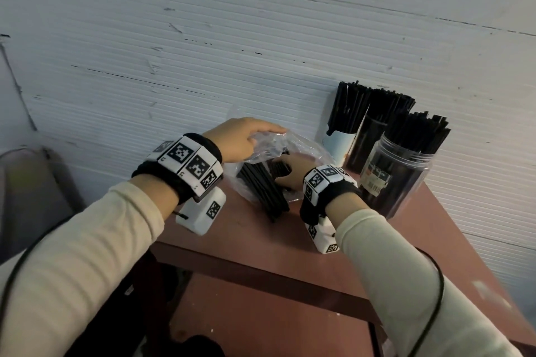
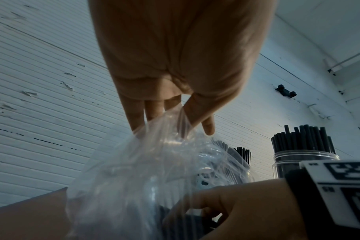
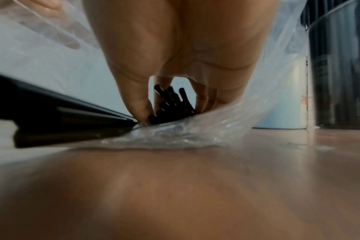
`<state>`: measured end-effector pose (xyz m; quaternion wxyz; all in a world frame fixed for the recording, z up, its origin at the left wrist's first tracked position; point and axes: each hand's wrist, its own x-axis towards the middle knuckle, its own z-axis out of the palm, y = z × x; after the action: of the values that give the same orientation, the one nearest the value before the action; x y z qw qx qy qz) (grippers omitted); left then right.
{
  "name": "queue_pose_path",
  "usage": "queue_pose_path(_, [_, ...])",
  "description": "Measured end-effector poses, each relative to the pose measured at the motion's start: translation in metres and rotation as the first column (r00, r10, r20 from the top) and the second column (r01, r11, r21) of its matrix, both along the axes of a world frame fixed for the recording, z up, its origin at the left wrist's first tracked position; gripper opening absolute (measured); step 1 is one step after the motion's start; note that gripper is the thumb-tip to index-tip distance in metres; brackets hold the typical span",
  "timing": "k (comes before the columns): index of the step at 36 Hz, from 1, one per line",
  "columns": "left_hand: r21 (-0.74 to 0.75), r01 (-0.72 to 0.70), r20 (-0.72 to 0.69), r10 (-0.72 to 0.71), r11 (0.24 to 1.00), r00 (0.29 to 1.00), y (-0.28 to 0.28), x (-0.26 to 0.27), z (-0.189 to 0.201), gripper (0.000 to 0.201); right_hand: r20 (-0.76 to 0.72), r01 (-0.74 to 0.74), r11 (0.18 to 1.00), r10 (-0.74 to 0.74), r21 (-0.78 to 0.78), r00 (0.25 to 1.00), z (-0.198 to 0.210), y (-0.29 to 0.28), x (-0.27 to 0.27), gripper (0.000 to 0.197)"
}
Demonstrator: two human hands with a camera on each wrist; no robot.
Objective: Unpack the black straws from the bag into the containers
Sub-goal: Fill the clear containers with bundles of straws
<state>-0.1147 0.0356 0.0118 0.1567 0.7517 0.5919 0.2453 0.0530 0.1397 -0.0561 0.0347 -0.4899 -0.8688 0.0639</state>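
A clear plastic bag (image 1: 301, 151) lies on the reddish-brown table (image 1: 261, 243), with black straws (image 1: 261, 188) spilling out of its mouth toward me. My left hand (image 1: 243, 139) pinches the bag's upper edge (image 2: 175, 128) and lifts it. My right hand (image 1: 290, 172) reaches into the bag, thumb and fingers curled round a bunch of black straws (image 3: 173, 104). Three containers stand at the back right, all holding upright black straws: a pale blue cup (image 1: 340, 143), a dark cup (image 1: 367, 142) and a clear plastic jar (image 1: 397, 168).
A white ribbed wall (image 1: 232, 52) runs close behind the table. The table's front edge (image 1: 246, 264) is near my forearms, with a lower shelf (image 1: 261, 322) beneath. A grey object (image 1: 26, 188) stands at the far left. Black cables trail from both wrists.
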Motion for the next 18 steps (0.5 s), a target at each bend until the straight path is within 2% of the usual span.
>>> queue_pose_path(3, [0.005,-0.01,-0.007,0.01,1.0,1.0,-0.0011,0.0009,0.0001,0.073,0.003,-0.011,1.0,0.011,0.008,1.0,-0.0012,0.002,0.0002,0.043])
queue_pose_path(11, [0.018,-0.034,0.018,0.033,0.999,0.999,-0.0028,0.0055,0.0027,0.076,-0.034,0.0,0.999,-0.002,-0.045,0.999,0.0027,-0.001,0.0003,0.012])
queue_pose_path(18, [0.05,-0.057,0.041,0.055,0.997,0.998,-0.003,0.0064,-0.0024,0.076,-0.104,0.025,0.999,-0.029,-0.036,0.994,0.008,-0.0045,0.003,0.018])
